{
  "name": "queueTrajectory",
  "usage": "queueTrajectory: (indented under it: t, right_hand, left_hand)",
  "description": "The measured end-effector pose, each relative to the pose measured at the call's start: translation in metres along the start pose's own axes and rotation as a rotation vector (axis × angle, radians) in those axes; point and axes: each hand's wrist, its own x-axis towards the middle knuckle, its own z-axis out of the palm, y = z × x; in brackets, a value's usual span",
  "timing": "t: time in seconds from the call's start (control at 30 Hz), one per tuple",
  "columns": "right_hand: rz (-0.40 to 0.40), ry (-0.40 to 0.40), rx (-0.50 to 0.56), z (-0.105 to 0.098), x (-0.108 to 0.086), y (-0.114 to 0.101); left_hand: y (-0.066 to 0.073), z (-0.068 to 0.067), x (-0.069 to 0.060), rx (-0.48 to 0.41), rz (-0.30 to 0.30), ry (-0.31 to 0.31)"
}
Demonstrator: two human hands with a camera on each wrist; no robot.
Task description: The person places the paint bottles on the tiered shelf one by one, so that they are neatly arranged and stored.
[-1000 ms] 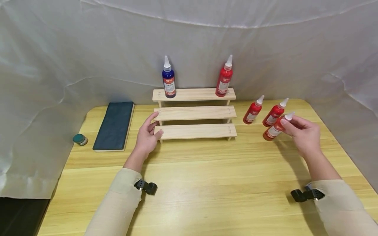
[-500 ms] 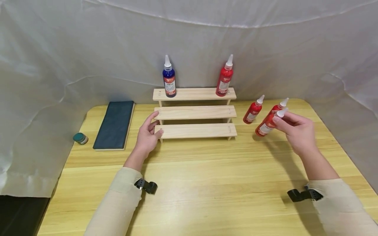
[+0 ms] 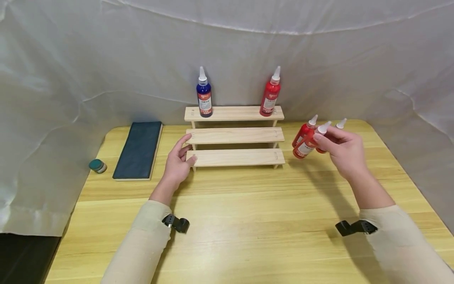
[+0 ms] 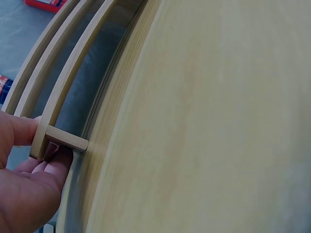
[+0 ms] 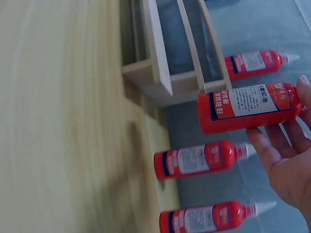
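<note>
My right hand (image 3: 344, 152) pinches a red bottle (image 3: 306, 148) near its white nozzle cap and holds it tilted above the table. In the right wrist view the held bottle (image 5: 250, 108) is clear of the wood, with its label showing. Behind it in the head view are two more red bottles, one on the left (image 3: 300, 132) and one mostly hidden by my hand (image 3: 341, 124). My left hand (image 3: 177, 162) grips the left end of a three-step wooden rack (image 3: 235, 158), thumb on the lowest board. The left wrist view shows its fingers (image 4: 56, 167) under that board.
On the rack's top board stand a blue bottle (image 3: 204, 98) at left and a red bottle (image 3: 270, 98) at right. Left of the rack lies a dark rectangular pad (image 3: 138, 150), with a small green-lidded jar (image 3: 97, 166) beside it. Grey cloth (image 3: 234, 47) hangs behind the table.
My right hand has carried the red bottle leftward and slightly upward, past one standing red bottle to in front of the other. My left hand has stayed on the rack.
</note>
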Motion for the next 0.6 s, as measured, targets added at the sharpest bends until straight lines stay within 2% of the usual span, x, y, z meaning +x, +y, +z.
queueTrajectory:
  t: [0.2, 0.43, 0.6]
  right_hand:
    - [0.0, -0.021, -0.2, 0.017, 0.007, -0.009]
    - [-0.049, -0.106, 0.055, 0.045, 0.018, -0.015]
    - [-0.059, -0.104, -0.046, 0.064, 0.023, -0.024]
  left_hand:
    - [-0.001, 0.0, 0.0, -0.005, -0.005, 0.0]
    - [0.0, 0.0, 0.0, -0.018, 0.007, -0.001]
    - [-0.001, -0.001, 0.001, -0.013, 0.01, -0.005]
